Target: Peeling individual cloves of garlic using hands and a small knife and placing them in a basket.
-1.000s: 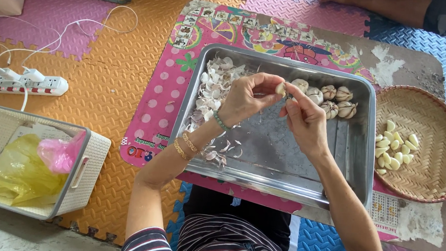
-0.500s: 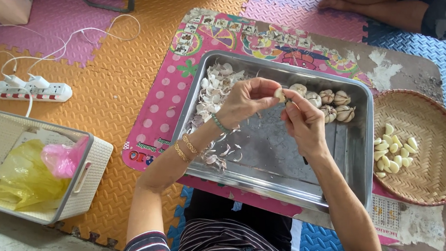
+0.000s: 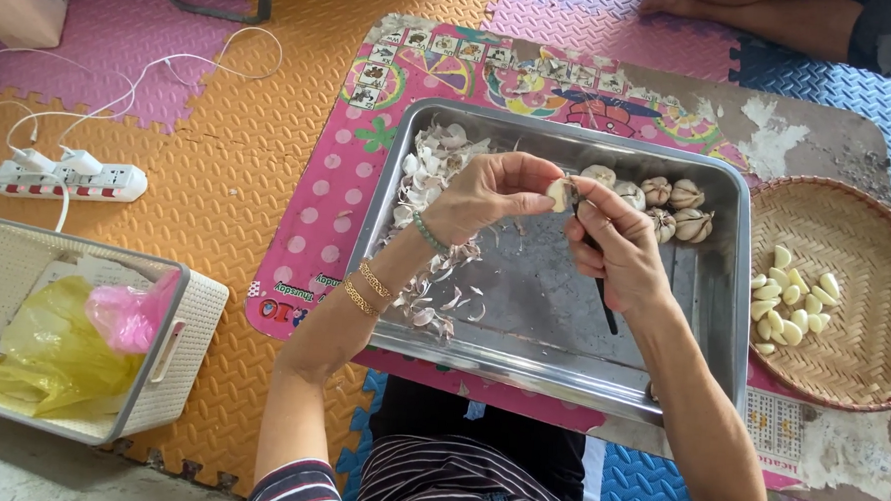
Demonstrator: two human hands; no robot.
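Observation:
My left hand (image 3: 493,194) pinches a pale garlic clove (image 3: 559,193) above a steel tray (image 3: 551,365). Close against it, my right hand (image 3: 621,250) grips a small knife with a dark handle (image 3: 606,308) that points down toward me; its tip meets the clove. Several whole garlic bulbs (image 3: 673,205) lie at the tray's far right. A heap of papery garlic skins (image 3: 429,170) covers the tray's left side. Peeled cloves (image 3: 794,301) lie in a round woven basket (image 3: 862,349) to the right.
The tray rests on a low pink patterned table (image 3: 316,235) over foam floor mats. A white plastic basket (image 3: 175,369) holding yellow and pink bags stands at the left. A power strip (image 3: 68,179) with white cables lies beyond it. Another person's limb (image 3: 776,14) shows at top right.
Both hands stay together over the tray with the clove between them; my fingers have shifted slightly around it. The view has drifted a little.

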